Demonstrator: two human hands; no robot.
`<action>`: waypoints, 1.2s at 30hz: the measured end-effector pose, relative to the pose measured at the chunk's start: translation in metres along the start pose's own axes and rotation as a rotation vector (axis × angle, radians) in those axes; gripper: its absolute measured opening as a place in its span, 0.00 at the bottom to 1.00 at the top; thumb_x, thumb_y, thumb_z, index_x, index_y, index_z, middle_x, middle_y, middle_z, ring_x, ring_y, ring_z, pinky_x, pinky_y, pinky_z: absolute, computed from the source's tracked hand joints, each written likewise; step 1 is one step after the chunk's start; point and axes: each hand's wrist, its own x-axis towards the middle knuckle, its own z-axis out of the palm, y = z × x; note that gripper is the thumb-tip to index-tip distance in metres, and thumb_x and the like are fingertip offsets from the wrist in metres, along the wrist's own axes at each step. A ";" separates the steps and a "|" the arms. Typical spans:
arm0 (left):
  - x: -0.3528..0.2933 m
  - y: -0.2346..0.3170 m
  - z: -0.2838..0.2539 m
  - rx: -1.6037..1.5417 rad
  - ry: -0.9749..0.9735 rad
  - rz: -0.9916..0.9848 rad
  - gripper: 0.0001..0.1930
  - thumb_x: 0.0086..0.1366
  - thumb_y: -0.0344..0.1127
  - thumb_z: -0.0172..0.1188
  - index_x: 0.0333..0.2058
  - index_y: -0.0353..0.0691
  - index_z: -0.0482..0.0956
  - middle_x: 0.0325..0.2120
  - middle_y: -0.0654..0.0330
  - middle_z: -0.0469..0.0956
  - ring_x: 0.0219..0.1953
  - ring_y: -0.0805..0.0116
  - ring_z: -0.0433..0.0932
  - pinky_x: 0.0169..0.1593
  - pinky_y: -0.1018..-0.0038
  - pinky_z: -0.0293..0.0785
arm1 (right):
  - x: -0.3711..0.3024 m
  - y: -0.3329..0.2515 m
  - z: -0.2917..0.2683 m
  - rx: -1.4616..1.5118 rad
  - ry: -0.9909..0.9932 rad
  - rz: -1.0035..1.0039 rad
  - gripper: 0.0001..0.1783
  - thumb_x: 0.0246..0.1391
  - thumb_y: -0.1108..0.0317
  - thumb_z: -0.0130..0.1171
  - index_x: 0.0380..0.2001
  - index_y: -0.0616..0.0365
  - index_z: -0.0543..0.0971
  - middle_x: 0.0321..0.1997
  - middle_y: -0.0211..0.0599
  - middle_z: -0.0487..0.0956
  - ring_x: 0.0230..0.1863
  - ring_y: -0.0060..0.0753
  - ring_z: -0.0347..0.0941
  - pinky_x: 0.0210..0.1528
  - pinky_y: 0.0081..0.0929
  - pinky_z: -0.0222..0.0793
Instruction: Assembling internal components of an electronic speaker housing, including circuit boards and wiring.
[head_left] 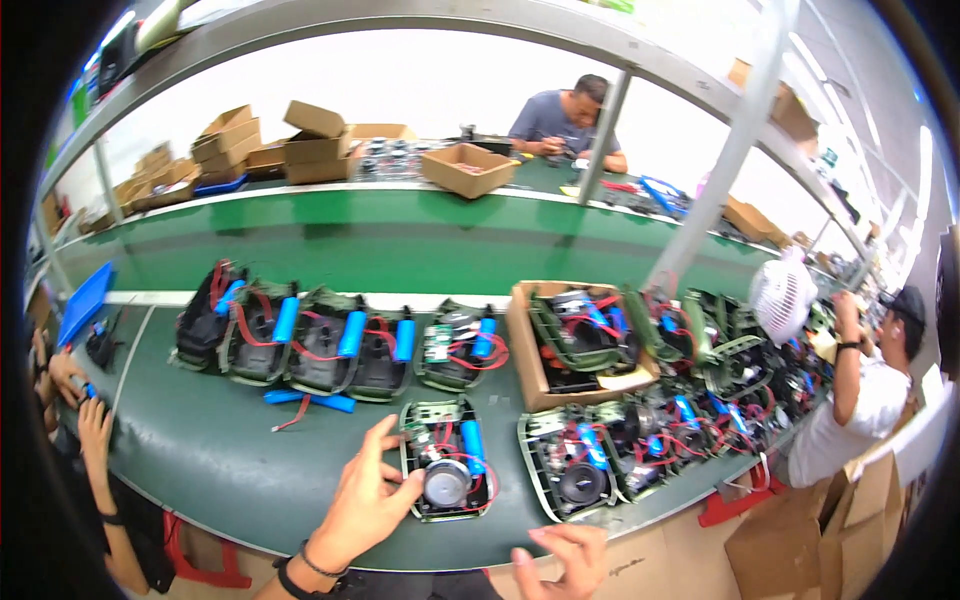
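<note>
Touching open green plastic housing [455, 515] with round silver speaker [447, 483]: left hand [365, 497], grip spread; right hand [567, 562] by near edge of dark-green table [230, 440], grip loosely parted.

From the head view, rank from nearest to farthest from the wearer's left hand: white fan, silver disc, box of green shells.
1. Silver disc, just right of the left hand.
2. Box of green shells, ahead and right.
3. White fan, far right.
</note>
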 end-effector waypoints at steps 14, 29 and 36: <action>-0.027 -0.003 0.023 -0.261 -0.017 0.060 0.33 0.73 0.28 0.56 0.73 0.41 0.54 0.66 0.43 0.67 0.52 0.65 0.79 0.49 0.71 0.82 | 0.045 0.315 -0.261 -0.429 0.631 0.485 0.09 0.64 0.71 0.61 0.44 0.64 0.80 0.34 0.33 0.82 0.33 0.23 0.77 0.39 0.26 0.75; -0.054 -0.009 -0.002 0.610 0.081 0.161 0.27 0.71 0.35 0.60 0.65 0.30 0.67 0.56 0.39 0.72 0.56 0.42 0.70 0.63 0.53 0.63 | 0.078 0.428 -0.307 -0.726 0.486 0.562 0.24 0.52 0.60 0.75 0.46 0.66 0.83 0.43 0.52 0.87 0.43 0.45 0.84 0.46 0.39 0.78; -0.058 -0.003 -0.001 0.809 0.002 0.122 0.32 0.67 0.41 0.63 0.65 0.30 0.66 0.59 0.38 0.70 0.61 0.36 0.64 0.68 0.47 0.56 | 0.096 0.451 -0.296 -0.759 0.381 0.633 0.17 0.43 0.66 0.78 0.34 0.61 0.82 0.33 0.48 0.86 0.37 0.48 0.84 0.44 0.42 0.78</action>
